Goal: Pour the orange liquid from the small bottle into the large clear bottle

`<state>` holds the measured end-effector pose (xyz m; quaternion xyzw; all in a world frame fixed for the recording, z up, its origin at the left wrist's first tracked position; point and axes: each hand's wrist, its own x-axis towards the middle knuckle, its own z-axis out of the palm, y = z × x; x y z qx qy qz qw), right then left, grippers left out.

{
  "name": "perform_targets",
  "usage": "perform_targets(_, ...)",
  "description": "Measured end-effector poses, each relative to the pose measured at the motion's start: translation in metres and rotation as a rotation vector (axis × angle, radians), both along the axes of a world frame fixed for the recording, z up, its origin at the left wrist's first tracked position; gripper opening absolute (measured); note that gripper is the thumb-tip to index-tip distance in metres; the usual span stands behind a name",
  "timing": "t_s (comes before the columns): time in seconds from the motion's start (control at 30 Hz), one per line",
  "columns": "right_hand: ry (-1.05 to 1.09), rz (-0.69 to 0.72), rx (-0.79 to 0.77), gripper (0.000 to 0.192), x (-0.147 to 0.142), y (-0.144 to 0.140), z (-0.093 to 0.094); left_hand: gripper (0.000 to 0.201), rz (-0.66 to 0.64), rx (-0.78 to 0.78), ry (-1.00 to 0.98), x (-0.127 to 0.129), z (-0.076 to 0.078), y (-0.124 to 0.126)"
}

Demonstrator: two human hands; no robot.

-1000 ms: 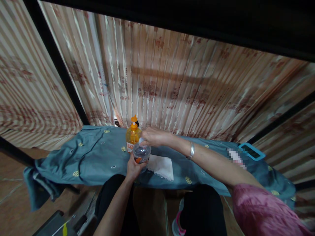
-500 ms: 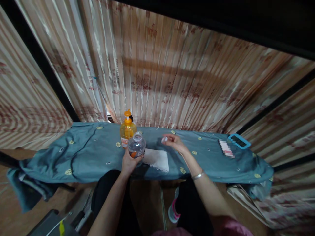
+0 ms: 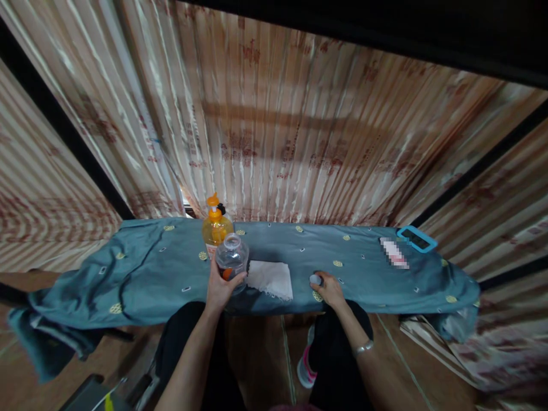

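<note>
My left hand (image 3: 221, 285) is wrapped round a clear plastic bottle (image 3: 232, 254), which stands upright with its mouth uncapped. Something orange shows low on its side. A small white bottle cap (image 3: 315, 279) sits between the fingertips of my right hand (image 3: 329, 288), low over the cloth near the front edge; whether it touches the cloth I cannot tell. Between the two hands lies a white paper tissue (image 3: 270, 278), flat, with a ragged lower edge. Behind the bottle stands a yellow pump bottle (image 3: 216, 228) with an orange pump head, partly hidden by the clear one.
A blue-green patterned cloth (image 3: 149, 274) covers the long narrow table. Toward its right end lie a blue-framed object with a dark screen (image 3: 416, 239) and a blurred pink and white item (image 3: 394, 253). A striped curtain (image 3: 274, 142) hangs close behind.
My right hand has moved down and to the right, bringing the white cap close to the table's front edge. My left hand keeps its grip on the clear bottle.
</note>
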<state>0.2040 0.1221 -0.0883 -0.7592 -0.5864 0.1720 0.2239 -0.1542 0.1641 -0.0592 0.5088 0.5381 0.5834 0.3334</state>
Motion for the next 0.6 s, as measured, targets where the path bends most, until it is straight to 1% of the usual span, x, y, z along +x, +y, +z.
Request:
perform_targets(0.03,-0.024,0.004,-0.002,0.026,-0.001,-0.002,0.0,0.102,-0.014,0.024,-0.042,-0.001,-0.001,-0.001)
perform_targets(0.1,-0.06,0.008,0.002,0.035,-0.002,-0.005,0.003,0.094,-0.031,0.068,-0.138,-0.007,-0.003,-0.004)
perform_targets(0.17,-0.078,0.005,0.026,0.043,-0.003,-0.005,0.01,0.085,0.028,0.102,-0.203,-0.015,-0.006,-0.005)
perform_targets(0.23,-0.072,0.002,0.07,0.045,-0.008,-0.001,0.025,0.077,0.096,0.126,-0.23,-0.026,-0.007,-0.005)
perform_targets(0.3,-0.036,0.031,0.128,0.045,-0.018,0.008,0.048,0.071,0.16,0.127,-0.228,-0.036,-0.006,0.0)
perform_targets(0.4,0.06,0.162,0.204,0.039,-0.048,0.032,0.095,0.059,0.254,0.126,-0.192,-0.048,0.002,0.018)
perform_targets(0.5,0.157,0.35,0.267,0.034,-0.093,0.066,0.143,0.053,0.307,0.162,-0.188,-0.055,0.014,0.043)
perform_targets(0.57,0.196,0.483,0.291,0.028,-0.128,0.092,0.168,0.051,0.341,0.152,-0.2,-0.056,0.019,0.056)
perform_targets(0.6,0.21,0.548,0.292,0.028,-0.145,0.104,0.178,0.05,0.348,0.144,-0.197,-0.057,0.019,0.06)
